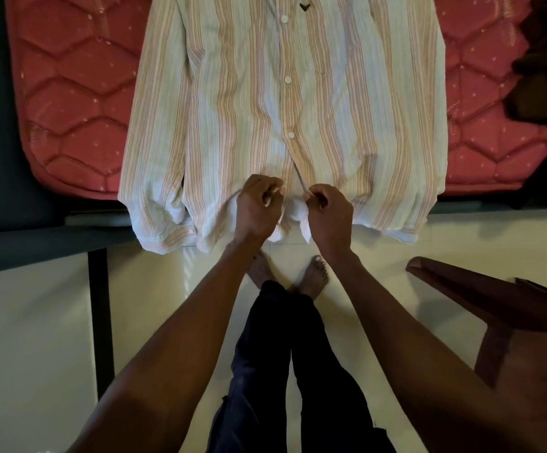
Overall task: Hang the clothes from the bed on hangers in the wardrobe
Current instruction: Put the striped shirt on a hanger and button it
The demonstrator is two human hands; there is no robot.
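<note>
A striped shirt [282, 103] lies flat on the red mattress [69, 93], its hem hanging over the near edge at frame centre, where the left hand [257, 207] and right hand [329, 212] each pinch the placket — fingertips hidden in cloth. Its collar is cut off at the top; dark clothes [543, 67] lie upper right, a wooden chair [494, 299] lower right.

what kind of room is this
Most likely a bedroom: a red quilted mattress on a dark bed frame, a striped shirt spread on it, and a pale tiled floor.
</note>
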